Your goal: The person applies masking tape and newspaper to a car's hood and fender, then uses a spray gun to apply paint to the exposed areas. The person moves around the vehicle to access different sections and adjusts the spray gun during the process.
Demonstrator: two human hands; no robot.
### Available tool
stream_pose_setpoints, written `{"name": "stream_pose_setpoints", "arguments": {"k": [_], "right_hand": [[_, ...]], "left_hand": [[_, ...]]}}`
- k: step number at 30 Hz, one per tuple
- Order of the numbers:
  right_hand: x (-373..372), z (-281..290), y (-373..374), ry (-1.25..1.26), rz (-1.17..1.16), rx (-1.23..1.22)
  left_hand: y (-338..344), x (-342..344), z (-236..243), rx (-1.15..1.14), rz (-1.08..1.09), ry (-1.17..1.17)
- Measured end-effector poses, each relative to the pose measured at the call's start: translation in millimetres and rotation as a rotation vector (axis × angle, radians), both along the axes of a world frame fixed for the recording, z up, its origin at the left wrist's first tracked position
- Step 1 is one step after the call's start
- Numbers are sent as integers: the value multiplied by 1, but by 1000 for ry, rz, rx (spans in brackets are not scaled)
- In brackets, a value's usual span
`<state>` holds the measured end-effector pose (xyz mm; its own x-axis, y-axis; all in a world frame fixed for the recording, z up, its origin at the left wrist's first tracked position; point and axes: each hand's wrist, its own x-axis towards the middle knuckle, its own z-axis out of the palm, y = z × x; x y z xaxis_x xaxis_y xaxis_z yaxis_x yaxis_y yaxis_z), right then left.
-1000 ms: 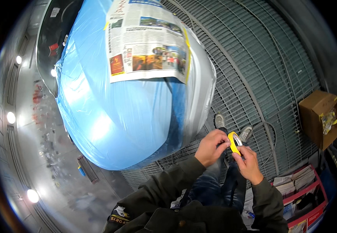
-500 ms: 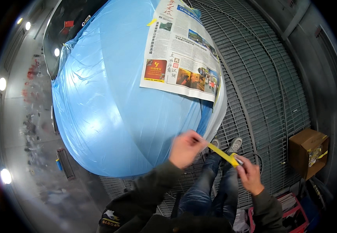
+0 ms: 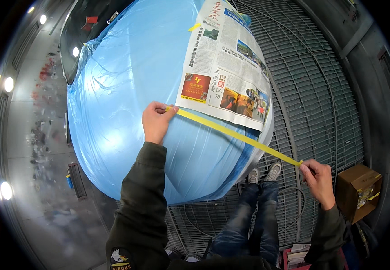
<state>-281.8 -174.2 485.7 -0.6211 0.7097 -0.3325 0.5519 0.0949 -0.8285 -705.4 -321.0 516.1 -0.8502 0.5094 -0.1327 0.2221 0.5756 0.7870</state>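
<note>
A strip of yellow masking tape (image 3: 231, 132) is stretched taut between my two hands, slanting down to the right. My left hand (image 3: 156, 122) pinches its far-left end between thumb and finger, just off the lower left corner of a newspaper sheet (image 3: 231, 76). At the other end my right hand (image 3: 320, 179) grips the tape out over the grating; my fingers mostly hide whatever part of the roll is there. The strip runs along just below the newspaper's lower edge. That sheet lies over blue plastic film (image 3: 123, 90) covering a large rounded body, and a small yellow tape piece (image 3: 195, 27) sits on its left edge.
Metal floor grating (image 3: 312, 90) lies under my feet, with a thin cable across it. An open cardboard box (image 3: 352, 186) stands at right. A red-pink crate (image 3: 289, 258) with papers is at the lower right. Dark glass (image 3: 80, 33) borders the film at upper left.
My hands have moved apart, drawing out a much longer strip of tape. The left hand went up and left to the newspaper's lower corner; the right moved right and slightly up.
</note>
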Motion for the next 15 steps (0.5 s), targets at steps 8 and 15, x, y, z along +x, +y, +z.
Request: {"name": "stream_pose_setpoints", "arguments": {"k": [8, 15], "right_hand": [[-12, -15, 21, 47, 7, 0], [-13, -16, 30, 26, 29, -50]], "left_hand": [[12, -7, -10, -63, 63, 88], [11, -11, -21, -72, 88, 77]]}}
